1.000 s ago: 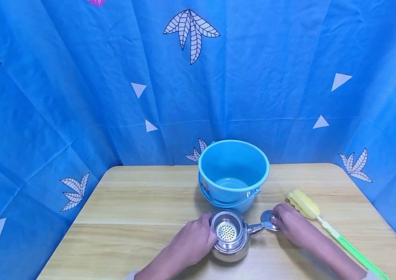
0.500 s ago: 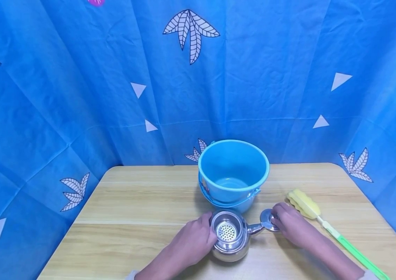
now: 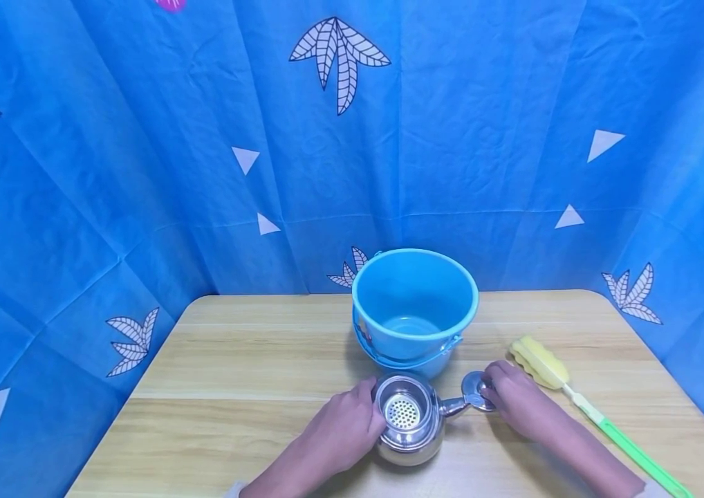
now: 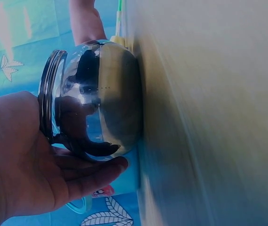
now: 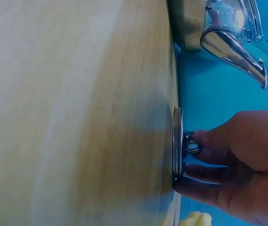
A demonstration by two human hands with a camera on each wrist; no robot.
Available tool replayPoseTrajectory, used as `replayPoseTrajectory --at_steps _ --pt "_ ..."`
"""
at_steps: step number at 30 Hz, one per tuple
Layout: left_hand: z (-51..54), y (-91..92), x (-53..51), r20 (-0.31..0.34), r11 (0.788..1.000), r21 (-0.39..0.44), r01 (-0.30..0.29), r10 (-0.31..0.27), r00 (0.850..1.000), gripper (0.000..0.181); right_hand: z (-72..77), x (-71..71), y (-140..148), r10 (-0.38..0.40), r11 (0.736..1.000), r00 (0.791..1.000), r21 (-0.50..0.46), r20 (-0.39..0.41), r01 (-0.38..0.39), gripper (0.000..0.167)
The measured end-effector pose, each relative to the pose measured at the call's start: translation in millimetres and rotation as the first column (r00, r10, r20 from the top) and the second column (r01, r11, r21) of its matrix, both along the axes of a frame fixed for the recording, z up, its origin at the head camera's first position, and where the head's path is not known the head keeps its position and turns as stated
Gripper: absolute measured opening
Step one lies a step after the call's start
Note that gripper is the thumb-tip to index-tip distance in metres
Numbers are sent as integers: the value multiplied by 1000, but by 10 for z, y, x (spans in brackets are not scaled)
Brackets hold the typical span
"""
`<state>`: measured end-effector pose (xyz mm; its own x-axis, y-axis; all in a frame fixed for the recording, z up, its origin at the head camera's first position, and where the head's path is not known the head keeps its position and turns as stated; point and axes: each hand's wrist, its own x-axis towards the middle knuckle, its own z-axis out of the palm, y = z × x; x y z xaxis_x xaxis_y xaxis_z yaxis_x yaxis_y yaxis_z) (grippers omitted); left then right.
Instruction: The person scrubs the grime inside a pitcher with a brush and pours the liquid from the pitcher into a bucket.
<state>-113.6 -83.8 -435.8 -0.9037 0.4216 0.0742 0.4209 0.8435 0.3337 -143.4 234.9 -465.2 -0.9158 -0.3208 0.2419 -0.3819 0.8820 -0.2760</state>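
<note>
A shiny metal teapot stands upright on the wooden table, its mouth uncovered. Inside the mouth sits a perforated strainer. My left hand holds the teapot at its left side, the fingers reaching round behind it in the left wrist view. To the right points the spout. Just beyond its tip, a round metal lid lies flat on the table. My right hand pinches the lid's small knob between thumb and fingers, with other fingertips by the rim.
Behind the teapot, a blue bucket stands close by with its handle hanging in front. A yellow sponge brush with a green handle lies to the right, partly beside my right forearm. Blue patterned cloth surrounds the table.
</note>
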Motion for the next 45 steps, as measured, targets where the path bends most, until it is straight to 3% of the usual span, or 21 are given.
replayPoseTrajectory --at_steps 13,25,32,45 --pt "-12 -4 -7 11 1000 2 11 -11 1000 55 -4 -1 -6 -3 1000 1000 12 -10 3 16" --pt "-8 -6 -8 -8 1000 -5 18 -18 1000 54 29 24 -19 9 1000 997 6 -76 -9 16" --pt "1 0 -8 32 1000 1 -6 6 999 55 113 47 -34 -5 999 995 -38 -96 1 21" --pt "7 -8 -4 27 1000 -3 1 -1 1000 56 263 94 -83 -39 989 991 -144 -130 20 26"
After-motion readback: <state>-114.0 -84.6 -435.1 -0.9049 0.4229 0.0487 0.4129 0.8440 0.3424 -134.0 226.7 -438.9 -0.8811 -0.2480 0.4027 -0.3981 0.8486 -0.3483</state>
